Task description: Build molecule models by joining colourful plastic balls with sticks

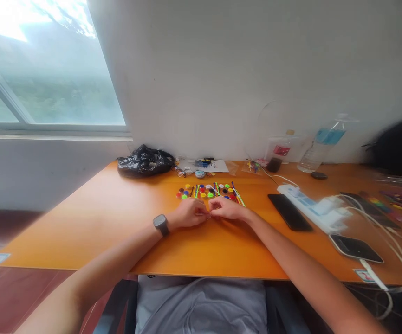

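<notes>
My left hand [190,212], with a dark watch [160,223] on its wrist, is closed in a pinch low over the table. Its fingertips meet those of my right hand [227,208], which is pinched too. Whatever sits between the fingers is too small to make out. Just beyond the hands lie several small round coloured pieces, among them a yellow disc [187,186] and a green disc [227,186]. Thin coloured sticks [237,192] lie in bunches between and beside these pieces; my hands partly cover the nearest ones.
A black plastic bag [145,161] and a white paper [218,166] lie along the back of the orange table [93,222]. To the right are a dark phone [289,212], a white power strip [307,206], a charging phone [356,248] with cables, and a clear bottle [314,153].
</notes>
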A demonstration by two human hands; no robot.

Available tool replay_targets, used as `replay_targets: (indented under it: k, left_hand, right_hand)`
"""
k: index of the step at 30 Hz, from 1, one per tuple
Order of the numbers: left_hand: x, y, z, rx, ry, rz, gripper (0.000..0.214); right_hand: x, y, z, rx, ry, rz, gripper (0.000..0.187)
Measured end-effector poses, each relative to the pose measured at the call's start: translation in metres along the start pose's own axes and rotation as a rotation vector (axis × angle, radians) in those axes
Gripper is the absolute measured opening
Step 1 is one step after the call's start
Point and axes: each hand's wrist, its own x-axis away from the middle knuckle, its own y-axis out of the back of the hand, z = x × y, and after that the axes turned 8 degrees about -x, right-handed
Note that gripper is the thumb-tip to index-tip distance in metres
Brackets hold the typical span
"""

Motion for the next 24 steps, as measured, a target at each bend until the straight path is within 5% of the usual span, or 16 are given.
replay_targets:
  k: [7,12,18,24]
  left_hand:
    - [0.002,0.000,0.001,-0.041,-0.052,-0.006,0.017]
    - [0.003,0.009,0.003,-0.126,-0.065,-0.169,0.016]
    - [0.003,0.023,0.034,-0.199,0.289,-0.485,0.013]
    - [0.010,0.015,0.088,-0.052,0.673,-0.373,0.022]
  right_hand:
    - [-0.003,-0.001,-0.002,0.008,-0.018,0.001,0.012]
    - [0.002,-0.001,-0.002,0.083,0.019,-0.041,0.020]
    - [0.005,0.002,-0.002,0.132,0.023,-0.046,0.025]
    - [0.008,0.001,0.004,0.106,-0.004,-0.008,0.034]
